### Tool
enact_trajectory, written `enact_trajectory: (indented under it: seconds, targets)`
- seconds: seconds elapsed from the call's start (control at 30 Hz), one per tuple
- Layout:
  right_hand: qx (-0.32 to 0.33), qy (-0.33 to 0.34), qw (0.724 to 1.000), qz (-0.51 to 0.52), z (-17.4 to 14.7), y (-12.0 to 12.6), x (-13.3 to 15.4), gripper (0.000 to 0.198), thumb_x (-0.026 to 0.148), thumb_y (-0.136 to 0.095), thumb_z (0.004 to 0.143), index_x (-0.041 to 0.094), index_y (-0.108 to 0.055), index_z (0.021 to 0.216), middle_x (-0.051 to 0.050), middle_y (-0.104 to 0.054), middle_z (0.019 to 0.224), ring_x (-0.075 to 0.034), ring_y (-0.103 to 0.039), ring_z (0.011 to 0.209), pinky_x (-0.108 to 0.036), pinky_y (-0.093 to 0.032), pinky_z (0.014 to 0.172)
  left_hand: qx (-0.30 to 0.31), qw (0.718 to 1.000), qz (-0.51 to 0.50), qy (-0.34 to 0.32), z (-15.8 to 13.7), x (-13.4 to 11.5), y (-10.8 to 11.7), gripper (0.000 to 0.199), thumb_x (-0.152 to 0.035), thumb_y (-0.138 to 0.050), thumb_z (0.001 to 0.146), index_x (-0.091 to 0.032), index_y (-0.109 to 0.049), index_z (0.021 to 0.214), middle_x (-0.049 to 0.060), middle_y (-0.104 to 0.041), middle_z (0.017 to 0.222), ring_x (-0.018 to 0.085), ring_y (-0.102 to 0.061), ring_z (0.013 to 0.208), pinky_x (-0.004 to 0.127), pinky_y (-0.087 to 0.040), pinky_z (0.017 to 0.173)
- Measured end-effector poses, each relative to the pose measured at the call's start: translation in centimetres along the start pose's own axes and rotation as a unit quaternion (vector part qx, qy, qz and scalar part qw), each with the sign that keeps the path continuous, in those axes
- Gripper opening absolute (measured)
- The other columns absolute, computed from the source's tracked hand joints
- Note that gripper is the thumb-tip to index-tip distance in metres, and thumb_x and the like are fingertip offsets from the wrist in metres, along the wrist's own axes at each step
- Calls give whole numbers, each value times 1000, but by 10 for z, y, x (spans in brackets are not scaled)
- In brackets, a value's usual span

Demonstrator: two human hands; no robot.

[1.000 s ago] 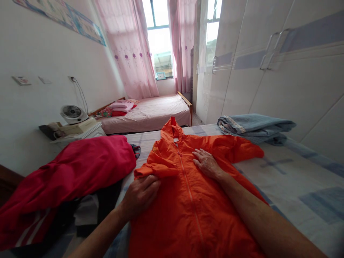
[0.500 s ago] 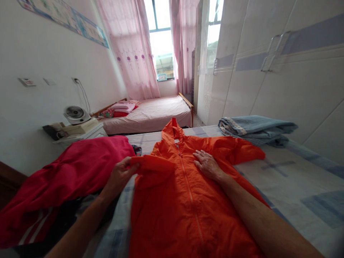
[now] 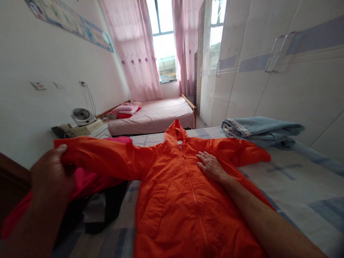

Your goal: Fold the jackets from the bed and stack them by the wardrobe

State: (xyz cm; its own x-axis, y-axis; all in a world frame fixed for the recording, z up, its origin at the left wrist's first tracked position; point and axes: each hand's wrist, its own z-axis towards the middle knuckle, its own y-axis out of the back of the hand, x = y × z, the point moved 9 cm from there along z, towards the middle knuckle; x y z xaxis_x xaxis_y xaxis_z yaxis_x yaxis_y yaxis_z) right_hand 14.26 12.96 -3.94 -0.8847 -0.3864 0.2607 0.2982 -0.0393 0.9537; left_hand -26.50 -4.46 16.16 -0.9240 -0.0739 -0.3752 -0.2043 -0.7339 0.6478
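Observation:
An orange hooded jacket (image 3: 172,200), zipped up the front, lies spread on the bed with its hood pointing away from me. My left hand (image 3: 53,168) pinches the cuff of one sleeve and holds that sleeve stretched out to the left, raised over a pink-red garment (image 3: 99,182). Flat on the jacket's chest, right of the zip, rests my right hand (image 3: 211,165) with its fingers spread. The other sleeve lies bent out to the right on the bedsheet.
Folded blue denim (image 3: 263,127) lies at the back right of the checked bedsheet (image 3: 285,193). Dark and grey clothes (image 3: 98,209) sit under the pink-red garment. Beyond are a small fan (image 3: 82,115), a second bed (image 3: 158,113) and white wardrobes (image 3: 258,89).
My left hand has pulled the sleeve outward to the left, straightening it from its folded position over the jacket. My right hand stays on the chest. The view has shifted slightly.

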Motion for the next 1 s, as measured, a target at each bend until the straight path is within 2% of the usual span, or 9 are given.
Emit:
enact_trajectory:
  seconds: [0.07,0.1,0.17,0.23,0.3,0.43,0.53,0.73,1.0]
  targets:
    - [0,1,1000,-3,0,0,0,48,34,-36,89,14,-48,132,-9,-38,144,-23,-28,135,-38,-22,110,-38,996,-45,-62,-18,-43,-2,36,-41,-48,73,-27,-54,105,6,-54,105,37,-42,118,57,-32,102]
    - [-1,2,1000,-5,0,1,0,48,34,-36,89,14,-48,132,-9,-38,144,-23,-28,135,-38,-22,109,-3,990,-109,-90,-29,-66,-12,33,-41,-49,75,-27,-56,104,5,-55,105,34,-45,115,54,-36,99]
    - [-2,5,1000,-8,-1,2,1,48,34,-36,89,14,-48,132,-9,-39,144,-23,-29,134,-38,-22,109,98,975,-157,-124,-57,-108,-39,27,-41,-45,83,-24,-63,95,4,-61,95,26,-56,98,41,-50,84]
    - [-4,9,1000,-9,-2,3,2,48,33,-35,89,14,-48,132,-9,-39,144,-23,-29,134,-38,-22,110,275,923,-222,-153,-94,-144,-76,29,-37,-42,89,-20,-65,90,3,-65,87,19,-60,83,29,-52,73]
    - [-6,12,1000,-9,-2,3,2,48,33,-35,90,14,-48,132,-9,-39,143,-23,-29,134,-38,-22,110,378,878,-254,-151,-122,-157,-102,29,-33,-40,92,-19,-65,90,4,-66,87,16,-61,80,26,-51,74]
    - [-8,14,1000,-5,0,1,0,48,33,-35,89,13,-48,132,-10,-40,143,-24,-30,134,-40,-23,109,290,930,-175,-144,-121,-123,-123,20,-24,-49,86,-20,-61,101,7,-60,112,20,-58,101,33,-46,91]
    - [-8,17,1000,0,0,1,0,48,33,-36,89,13,-49,131,-11,-40,142,-24,-30,134,-41,-24,109,233,957,-81,-156,-114,-89,-135,40,-14,-54,77,-19,-55,117,12,-51,129,26,-49,118,41,-42,99]
    - [10,38,999,17,-1,22,15,45,31,-38,88,10,-54,124,-14,-50,134,-23,-43,126,-36,-33,105,249,952,-41,-173,-113,-65,-150,40,-8,-47,78,-17,-57,115,13,-51,128,24,-50,117,37,-43,99]
    - [18,72,997,21,52,63,109,32,30,-43,85,22,-64,109,-6,-66,111,-19,-60,103,-27,-41,89,277,944,-104,-144,-100,-64,-162,19,-14,-43,86,-22,-58,96,3,-60,103,16,-59,94,24,-45,83]
